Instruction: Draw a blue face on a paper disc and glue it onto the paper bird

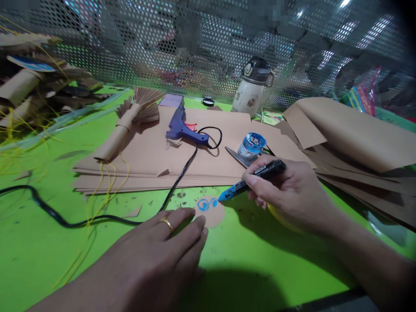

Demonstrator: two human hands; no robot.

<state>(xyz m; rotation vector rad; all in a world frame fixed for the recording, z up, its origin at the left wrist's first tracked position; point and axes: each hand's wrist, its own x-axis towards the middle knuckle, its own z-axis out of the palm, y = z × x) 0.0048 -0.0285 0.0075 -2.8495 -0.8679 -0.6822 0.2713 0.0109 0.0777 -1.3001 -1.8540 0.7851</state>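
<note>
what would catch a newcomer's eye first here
The bright green table stands out, and at its middle the right hand holds a blue-tipped black marker with its tip at a small round brown paper disc bearing two blue circles, while the left hand rests its fingertips on the disc's edge. Behind, a purple hot glue gun lies on a stack of brown cardboard sheets.

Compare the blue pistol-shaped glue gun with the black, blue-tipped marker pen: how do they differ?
The glue gun lies untouched on the brown paper sheets; the marker pen is gripped in the right hand, tip at a round paper disc. The glue gun trails a black cord; the marker pen has none. Both are partly blue.
</note>
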